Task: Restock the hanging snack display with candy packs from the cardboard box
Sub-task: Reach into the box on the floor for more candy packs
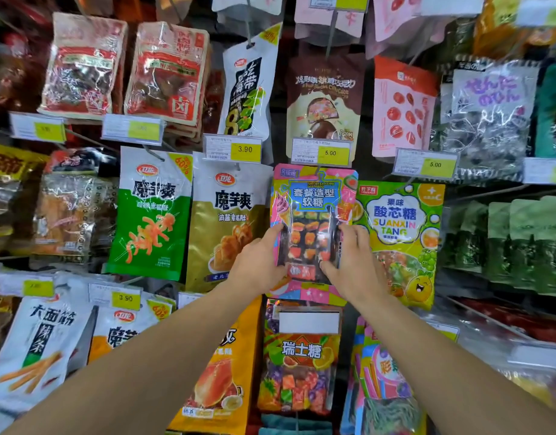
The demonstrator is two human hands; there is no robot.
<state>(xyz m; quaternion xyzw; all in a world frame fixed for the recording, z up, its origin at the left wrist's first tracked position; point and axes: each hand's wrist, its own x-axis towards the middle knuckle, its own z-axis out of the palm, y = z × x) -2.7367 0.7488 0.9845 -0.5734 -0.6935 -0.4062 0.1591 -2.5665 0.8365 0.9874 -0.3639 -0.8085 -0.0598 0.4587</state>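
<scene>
I think I am in the middle of the job. The wall of hooks looks quite full already, but I cannot see the cardboard box from here, so I cannot tell how many packs are left to hang.

Going from left to right: my left hand (258, 262) is reaching up and forward, with my bare arm stretched out under it. Its fingers curl around the left edge of the shiny pink and blue candy pack with little sushi-shaped sweets showing through a clear window (313, 227). The thumb sits on the front of the pack, low down.

The pack is up against the display, just under the yellow price tag that says 5.00 (322, 152). Its top hole looks like it is at the metal hook (318, 171), but I cannot tell if it is all the way on. So this pack may be hung or almost hung.

My right hand (353, 262) holds the right edge of the same pack, fingers bent around it. It is just beside the yellow and green sour candy bag (402, 233), partly in front of it.
</scene>
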